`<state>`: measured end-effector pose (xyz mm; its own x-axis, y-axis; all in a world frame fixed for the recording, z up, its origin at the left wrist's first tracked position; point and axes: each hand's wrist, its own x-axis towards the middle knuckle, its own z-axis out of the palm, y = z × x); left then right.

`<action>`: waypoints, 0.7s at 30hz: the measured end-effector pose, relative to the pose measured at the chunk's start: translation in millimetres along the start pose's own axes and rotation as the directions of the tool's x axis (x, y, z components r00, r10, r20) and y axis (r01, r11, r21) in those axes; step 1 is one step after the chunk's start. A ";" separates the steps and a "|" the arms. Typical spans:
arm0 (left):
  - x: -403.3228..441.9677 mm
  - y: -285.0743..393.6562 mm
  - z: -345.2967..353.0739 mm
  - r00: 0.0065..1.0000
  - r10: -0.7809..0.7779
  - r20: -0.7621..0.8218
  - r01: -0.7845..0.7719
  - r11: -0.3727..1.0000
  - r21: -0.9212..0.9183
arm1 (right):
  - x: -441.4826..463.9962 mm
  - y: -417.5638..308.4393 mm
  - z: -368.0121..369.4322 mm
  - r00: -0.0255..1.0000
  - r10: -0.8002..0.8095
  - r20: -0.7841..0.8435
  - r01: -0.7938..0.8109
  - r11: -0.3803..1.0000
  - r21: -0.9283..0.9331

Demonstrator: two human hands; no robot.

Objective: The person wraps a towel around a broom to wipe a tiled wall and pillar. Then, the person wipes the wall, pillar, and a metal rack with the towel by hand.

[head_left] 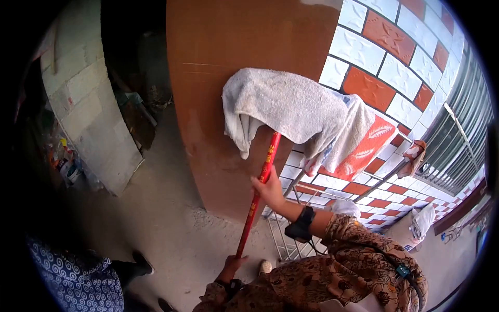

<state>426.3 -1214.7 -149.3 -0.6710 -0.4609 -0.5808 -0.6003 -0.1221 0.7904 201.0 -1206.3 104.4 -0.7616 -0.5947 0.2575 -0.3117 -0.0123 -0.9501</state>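
Note:
A long red pole [251,210] with yellow lettering slants up from my waist. My right hand [268,191] is closed around its upper part. Lower down, near my body, my left hand [231,268] is wrapped round the pole's bottom end. The pole's top goes under a grey-white towel [291,104], which hangs in folds over it against the brown wall panel [234,36]. What the pole carries under the towel is hidden. Beside the towel's right end hangs a red and white patterned towel [361,151].
A metal rack [275,236] stands by the red and white tiled wall [358,57]. A barred window [457,130] and a pale sack [416,226] are at the right. Another person's patterned garment [78,275] shows at lower left. A block wall [88,104] flanks a dark doorway.

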 end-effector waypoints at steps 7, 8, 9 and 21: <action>-0.9 162.3 -34.9 0.939 0.314 -0.142 -0.306 0.949 0.073 | 161.5 -242.0 -50.2 0.857 -0.480 -0.190 0.413 0.858 -0.304; -3.2 170.1 -33.7 0.912 0.391 -0.127 -0.389 0.920 0.040 | 163.4 -256.7 -45.4 0.828 -0.524 -0.198 0.463 0.839 -0.285; -3.1 162.6 -32.8 0.916 0.380 -0.128 -0.380 0.925 0.032 | 162.4 -251.6 -38.8 0.814 -0.522 -0.254 0.413 0.828 -0.378; -36.8 -216.1 -27.2 0.887 -0.354 -0.298 0.399 0.911 0.106 | -40.6 128.1 97.6 0.957 0.283 0.069 -0.250 0.920 -0.302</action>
<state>592.6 -1195.2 -293.4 -0.2531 -0.6272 -0.7366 -0.8605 -0.2019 0.4677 247.4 -1262.1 -44.9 -0.7776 -0.6278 -0.0347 -0.2677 0.3804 -0.8852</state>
